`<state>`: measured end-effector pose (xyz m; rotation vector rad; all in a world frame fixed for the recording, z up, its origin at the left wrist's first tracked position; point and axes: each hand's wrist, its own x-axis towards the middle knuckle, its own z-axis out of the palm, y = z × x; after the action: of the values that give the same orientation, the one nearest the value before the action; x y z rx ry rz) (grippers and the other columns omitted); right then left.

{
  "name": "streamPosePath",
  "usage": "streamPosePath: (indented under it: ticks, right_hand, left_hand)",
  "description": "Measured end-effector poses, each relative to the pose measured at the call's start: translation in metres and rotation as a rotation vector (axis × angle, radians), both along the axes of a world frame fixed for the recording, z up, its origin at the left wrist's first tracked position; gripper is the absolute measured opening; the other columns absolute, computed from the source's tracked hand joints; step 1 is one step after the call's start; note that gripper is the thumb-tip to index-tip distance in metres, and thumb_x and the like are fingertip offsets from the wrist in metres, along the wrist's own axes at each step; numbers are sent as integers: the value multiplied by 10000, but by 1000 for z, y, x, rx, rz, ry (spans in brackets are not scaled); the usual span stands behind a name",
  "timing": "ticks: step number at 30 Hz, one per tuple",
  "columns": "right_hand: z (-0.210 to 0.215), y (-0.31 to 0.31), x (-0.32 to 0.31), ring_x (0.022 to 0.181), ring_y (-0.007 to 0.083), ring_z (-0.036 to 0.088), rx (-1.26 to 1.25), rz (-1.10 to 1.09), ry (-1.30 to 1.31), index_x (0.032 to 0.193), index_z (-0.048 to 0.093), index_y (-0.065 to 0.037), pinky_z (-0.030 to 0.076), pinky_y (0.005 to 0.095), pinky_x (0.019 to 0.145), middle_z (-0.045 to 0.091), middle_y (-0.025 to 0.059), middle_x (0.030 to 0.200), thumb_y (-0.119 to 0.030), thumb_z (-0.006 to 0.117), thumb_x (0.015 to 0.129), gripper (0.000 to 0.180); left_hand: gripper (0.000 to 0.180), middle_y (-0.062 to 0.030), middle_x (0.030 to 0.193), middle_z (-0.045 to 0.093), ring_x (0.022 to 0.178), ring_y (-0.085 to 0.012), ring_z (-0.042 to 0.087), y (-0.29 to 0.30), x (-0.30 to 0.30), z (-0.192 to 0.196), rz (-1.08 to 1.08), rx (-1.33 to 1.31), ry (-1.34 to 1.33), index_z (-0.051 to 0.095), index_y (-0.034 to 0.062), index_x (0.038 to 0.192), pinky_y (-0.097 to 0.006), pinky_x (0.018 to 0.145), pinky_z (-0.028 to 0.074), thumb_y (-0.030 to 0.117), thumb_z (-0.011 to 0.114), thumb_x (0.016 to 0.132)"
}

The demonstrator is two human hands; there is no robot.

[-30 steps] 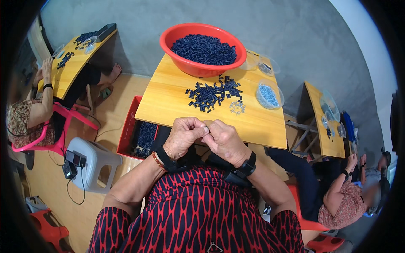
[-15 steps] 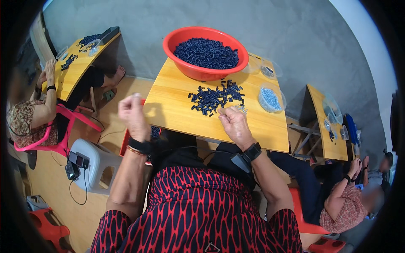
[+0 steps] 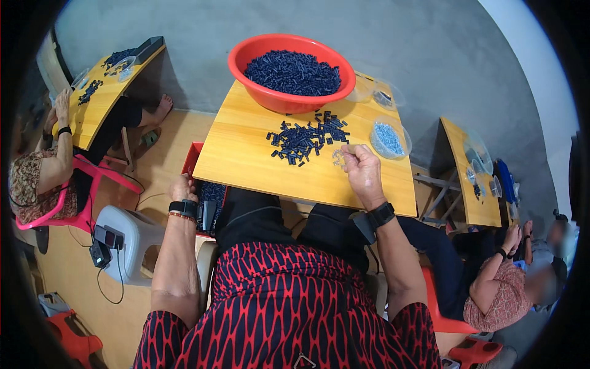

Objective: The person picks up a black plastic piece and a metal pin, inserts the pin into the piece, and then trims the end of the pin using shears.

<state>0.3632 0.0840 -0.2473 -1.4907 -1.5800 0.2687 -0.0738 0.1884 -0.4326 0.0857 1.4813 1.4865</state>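
Note:
My left hand (image 3: 183, 188) is low at the table's left side, beside a red crate (image 3: 194, 155) of dark small parts. Its fingers are curled, and whatever they may hold is hidden. Over the table my right hand (image 3: 364, 172) has thumb and forefinger pinched together at some small clear pieces (image 3: 338, 158); what sits in the pinch is too small to make out. Just left of it spreads a loose pile of short black tubular parts (image 3: 301, 141). A clear round tub (image 3: 388, 140) of pale blue small pieces stands to the right of that hand.
A big red basin (image 3: 292, 101) heaped with black parts stands at the back of the wooden table (image 3: 239, 166). A grey stool (image 3: 132, 230) with a cabled device is at my left. People work at the left table (image 3: 114, 104) and right table (image 3: 461, 160).
My left hand has dropped from above the table's left edge to beside the red crate. My right hand has moved right, from the black pile to the clear pieces. The view has shifted slightly.

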Motion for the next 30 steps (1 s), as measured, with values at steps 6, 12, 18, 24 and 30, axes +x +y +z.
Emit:
streamPosePath:
  ticks: [6,12,18,24,30]
  right_hand:
    - [-6,-5,-7,823,346,647,-34,105,-109,938,684,2,524,379,742,648,190,892,29,625,820,135]
    - [-10,-7,-2,861,383,624,-40,67,-287,922,679,-36,518,431,753,624,193,921,-11,634,811,122]
    - [-4,-15,-8,872,388,615,-72,102,-415,919,664,-48,511,457,755,599,174,918,-45,629,824,101]
    - [-5,-18,-12,889,377,612,-89,183,-332,884,638,-42,509,456,768,593,158,925,-61,621,840,51]
    - [-4,-20,-15,925,381,604,-113,132,-393,925,603,-46,510,466,781,591,167,983,-72,594,858,72]
  left_hand:
    - [29,-22,707,571,579,-134,493,8,-46,-47,-8,120,-105,625,73,863,-282,528,402,87,639,842]
    - [167,-56,933,648,837,-117,588,-19,32,115,392,360,549,627,8,1037,-257,802,485,18,610,871]
    - [122,-20,952,652,873,-84,588,-57,119,174,-421,891,655,651,7,1015,-234,800,476,-10,604,904]
    - [146,-119,795,670,741,-237,628,-78,175,179,-848,870,1225,716,41,908,-335,706,507,-23,667,786]
    - [161,-115,774,649,761,-311,606,-74,188,168,-829,848,1439,730,74,913,-397,728,482,38,676,765]
